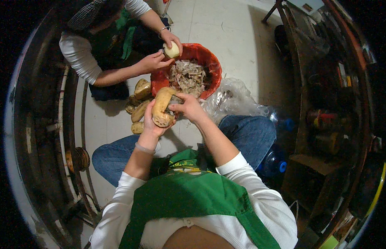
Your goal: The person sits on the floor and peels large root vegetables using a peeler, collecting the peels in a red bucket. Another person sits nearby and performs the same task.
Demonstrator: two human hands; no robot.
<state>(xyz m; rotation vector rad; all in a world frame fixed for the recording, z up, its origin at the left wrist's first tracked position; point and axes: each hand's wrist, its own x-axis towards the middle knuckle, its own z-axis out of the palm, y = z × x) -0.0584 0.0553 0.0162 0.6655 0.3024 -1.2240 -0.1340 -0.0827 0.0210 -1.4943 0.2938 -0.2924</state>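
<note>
My left hand [151, 123] cradles an unpeeled lotus root [162, 104] from below and from its left side. The root's near cut end shows its round holes. At the root's right side, my right hand [192, 107] grips a small greyish tool [174, 101], mostly hidden by the fingers, so its kind is unclear. Just beyond the root stands a red bin [216, 67] holding a heap of pale peelings [188, 76]. More unpeeled lotus roots [139, 111] lie on the floor to the left of my left hand.
Opposite, a co-worker's hands [154, 62] hold a pale peeled piece [171, 50] over the bin's far left rim. A clear plastic bag [235, 96] lies right of the bin. Large blue-capped bottles [275, 163] stand beside my right knee. Shelving [317, 124] runs along the right, a pipe [63, 124] along the left.
</note>
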